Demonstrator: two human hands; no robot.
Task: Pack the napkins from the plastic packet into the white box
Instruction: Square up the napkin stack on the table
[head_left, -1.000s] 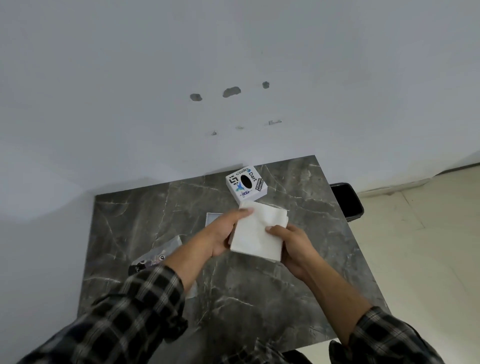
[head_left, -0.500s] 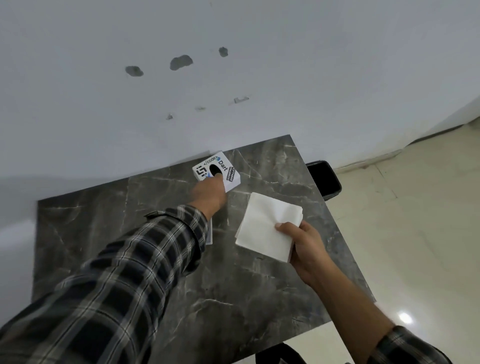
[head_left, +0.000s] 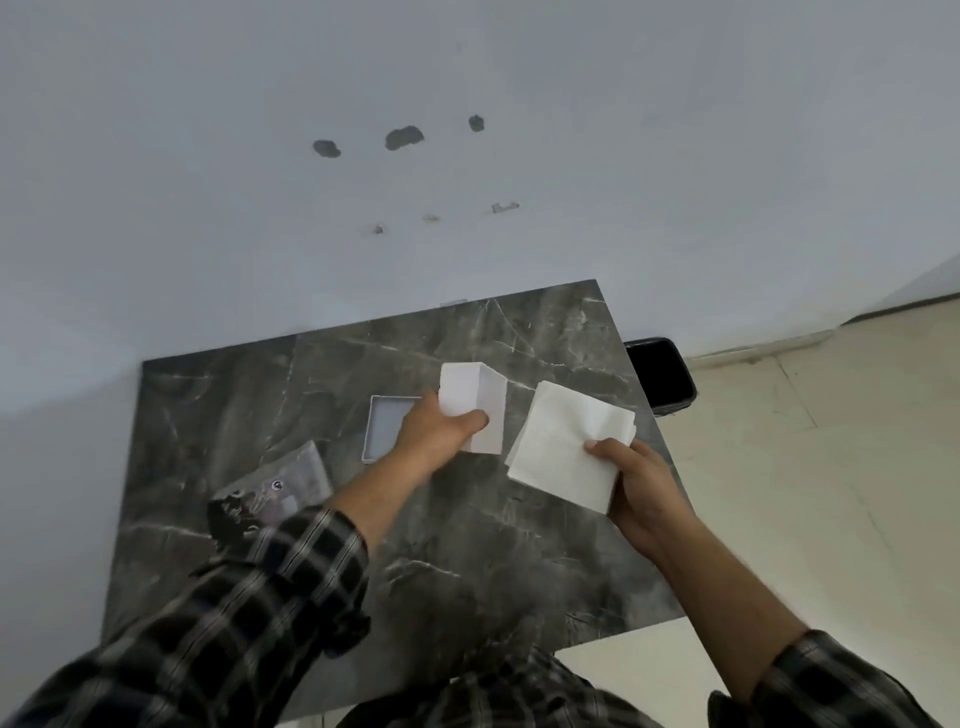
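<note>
My left hand (head_left: 435, 435) grips the white box (head_left: 480, 402), lifted and tipped so that its plain white sides face me; its printed face is hidden. My right hand (head_left: 636, 480) pinches a stack of white napkins (head_left: 563, 449) by its near right corner, just right of the box and apart from it. The clear plastic packet (head_left: 280, 486) with dark print lies on the table at the left, partly behind my left sleeve.
A shallow white lid (head_left: 387, 426) lies open side up on the dark marble table (head_left: 493, 545), left of my left hand. A black bin (head_left: 662, 371) stands on the floor past the table's right edge. A white wall rises behind the table.
My left hand has taken hold of the box, lifted it off the table's far side and turned it, hiding the printed face. The napkin stack stays in my right hand.
</note>
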